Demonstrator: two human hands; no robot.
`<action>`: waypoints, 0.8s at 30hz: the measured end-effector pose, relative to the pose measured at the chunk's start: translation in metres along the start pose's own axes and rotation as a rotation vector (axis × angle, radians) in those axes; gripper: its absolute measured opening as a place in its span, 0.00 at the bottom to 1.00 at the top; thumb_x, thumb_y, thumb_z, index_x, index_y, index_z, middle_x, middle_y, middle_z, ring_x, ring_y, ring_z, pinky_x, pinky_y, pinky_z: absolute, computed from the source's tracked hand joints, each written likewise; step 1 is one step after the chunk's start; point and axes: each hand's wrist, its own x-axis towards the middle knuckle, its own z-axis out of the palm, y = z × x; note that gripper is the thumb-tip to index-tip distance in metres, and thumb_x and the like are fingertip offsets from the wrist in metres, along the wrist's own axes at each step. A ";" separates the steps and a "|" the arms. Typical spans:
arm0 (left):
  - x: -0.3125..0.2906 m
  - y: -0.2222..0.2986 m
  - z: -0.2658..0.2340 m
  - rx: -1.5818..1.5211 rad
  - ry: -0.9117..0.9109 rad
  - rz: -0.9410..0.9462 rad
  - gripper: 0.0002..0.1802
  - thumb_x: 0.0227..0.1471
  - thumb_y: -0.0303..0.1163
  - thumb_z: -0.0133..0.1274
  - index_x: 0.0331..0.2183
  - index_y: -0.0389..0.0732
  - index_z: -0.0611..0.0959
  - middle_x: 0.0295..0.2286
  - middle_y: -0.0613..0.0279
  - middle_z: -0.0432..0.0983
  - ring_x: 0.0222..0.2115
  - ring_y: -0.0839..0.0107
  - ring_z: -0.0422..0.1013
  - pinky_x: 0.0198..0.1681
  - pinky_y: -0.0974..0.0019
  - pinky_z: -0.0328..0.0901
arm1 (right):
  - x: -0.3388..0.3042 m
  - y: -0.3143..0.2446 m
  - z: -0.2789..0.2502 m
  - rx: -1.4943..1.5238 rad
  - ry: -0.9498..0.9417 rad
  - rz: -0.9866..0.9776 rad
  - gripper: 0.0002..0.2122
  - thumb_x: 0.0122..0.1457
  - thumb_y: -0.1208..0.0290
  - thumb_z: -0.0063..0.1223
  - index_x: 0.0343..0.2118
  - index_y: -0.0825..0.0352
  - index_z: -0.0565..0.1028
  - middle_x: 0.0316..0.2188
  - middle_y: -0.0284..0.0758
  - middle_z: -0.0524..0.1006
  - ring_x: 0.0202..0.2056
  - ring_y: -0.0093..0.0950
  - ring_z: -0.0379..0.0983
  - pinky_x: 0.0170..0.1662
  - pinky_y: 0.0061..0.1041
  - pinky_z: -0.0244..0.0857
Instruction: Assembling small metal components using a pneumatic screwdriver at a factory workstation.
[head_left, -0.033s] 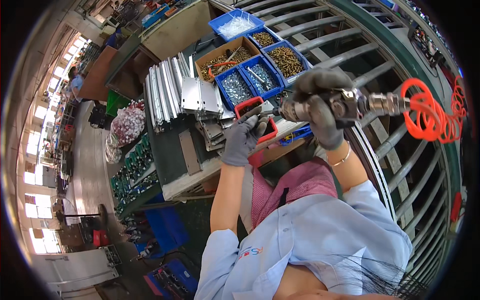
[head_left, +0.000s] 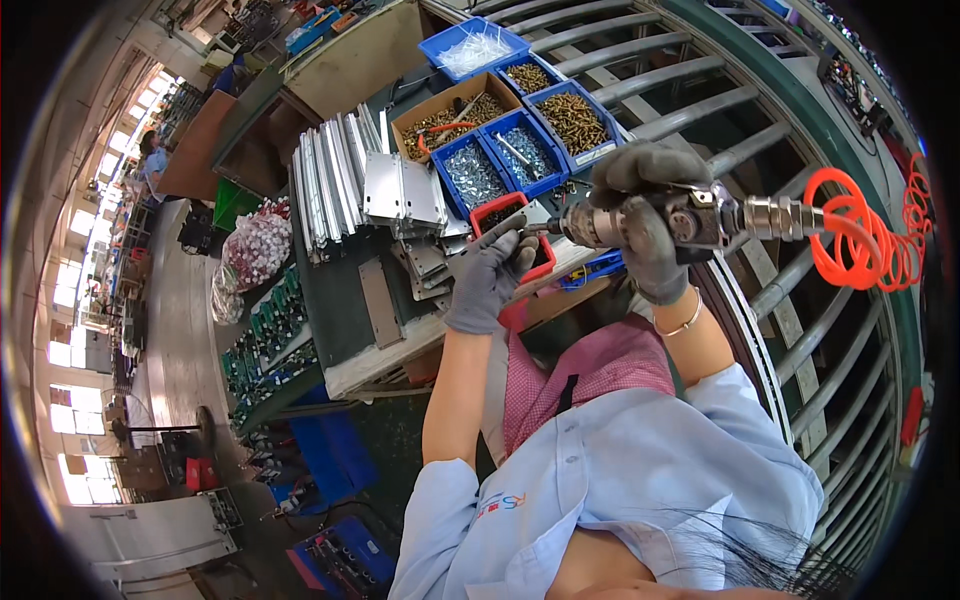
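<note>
My right hand (head_left: 655, 250), in a grey glove, is wrapped round a pneumatic screwdriver (head_left: 695, 218) held nearly level, its bit pointing left. A red coiled air hose (head_left: 850, 235) runs from its rear end. My gloved left hand (head_left: 490, 280) pinches a small flat metal plate (head_left: 535, 214), which the fingers partly cover. The driver's tip reaches that plate beside my left fingertips; whether a screw sits between them is too small to tell. Both hands are above a red bin (head_left: 542, 268) at the bench's near edge.
Blue bins (head_left: 472, 175) of screws and a cardboard box (head_left: 408, 120) of brass-coloured parts stand beyond my hands. Long metal strips (head_left: 330, 190) and stacked plates (head_left: 400, 190) lie left on the bench (head_left: 345, 305). A roller conveyor (head_left: 690, 120) runs along the right.
The screwdriver and my right hand have shifted very slightly, and the hose has swung a little. Both hands keep their grip.
</note>
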 end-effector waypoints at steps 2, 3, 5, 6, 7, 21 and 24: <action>-0.007 -0.007 0.004 0.017 -0.067 0.038 0.15 0.61 0.26 0.45 0.47 0.29 0.74 0.36 0.50 0.77 0.35 0.65 0.78 0.35 0.70 0.78 | -0.004 -0.003 -0.003 -0.042 -0.043 -0.074 0.20 0.51 0.86 0.44 0.49 0.64 0.64 0.39 0.43 0.72 0.36 0.29 0.73 0.37 0.31 0.73; -0.010 -0.010 0.006 0.011 -0.075 0.046 0.14 0.61 0.27 0.46 0.47 0.29 0.75 0.36 0.50 0.77 0.34 0.65 0.78 0.34 0.70 0.78 | -0.005 -0.003 -0.002 -0.038 -0.020 -0.066 0.20 0.51 0.86 0.45 0.49 0.63 0.65 0.39 0.43 0.72 0.37 0.30 0.73 0.38 0.31 0.73; -0.015 -0.012 0.013 0.000 -0.099 0.055 0.14 0.61 0.28 0.47 0.45 0.29 0.75 0.35 0.49 0.78 0.32 0.66 0.79 0.33 0.71 0.79 | -0.008 -0.004 0.000 -0.039 0.029 -0.055 0.20 0.51 0.85 0.46 0.48 0.63 0.65 0.39 0.44 0.72 0.39 0.31 0.73 0.40 0.33 0.73; -0.018 -0.013 0.017 0.014 -0.069 0.057 0.14 0.61 0.28 0.47 0.45 0.29 0.75 0.35 0.50 0.78 0.32 0.66 0.79 0.33 0.70 0.79 | -0.008 -0.005 -0.001 -0.048 0.022 -0.053 0.20 0.51 0.85 0.46 0.48 0.63 0.65 0.39 0.44 0.72 0.39 0.31 0.73 0.40 0.33 0.73; -0.024 -0.011 0.028 0.027 -0.037 0.058 0.13 0.61 0.29 0.47 0.44 0.30 0.76 0.35 0.50 0.78 0.33 0.66 0.79 0.33 0.70 0.79 | -0.009 -0.007 -0.003 -0.057 0.016 -0.051 0.20 0.51 0.85 0.46 0.48 0.63 0.65 0.39 0.43 0.72 0.40 0.31 0.73 0.40 0.33 0.73; -0.030 -0.019 0.002 -0.039 -0.098 -0.006 0.14 0.60 0.31 0.50 0.44 0.33 0.76 0.31 0.58 0.76 0.28 0.73 0.74 0.24 0.79 0.70 | -0.020 -0.014 0.005 -0.064 0.093 -0.032 0.19 0.51 0.86 0.45 0.48 0.64 0.65 0.39 0.42 0.72 0.39 0.31 0.73 0.40 0.33 0.73; -0.032 -0.022 0.013 0.095 -0.009 0.035 0.14 0.59 0.29 0.51 0.45 0.30 0.77 0.33 0.57 0.77 0.28 0.75 0.75 0.26 0.78 0.73 | -0.020 -0.012 0.008 -0.060 0.083 -0.035 0.19 0.51 0.86 0.44 0.48 0.64 0.65 0.39 0.42 0.72 0.39 0.30 0.73 0.41 0.32 0.73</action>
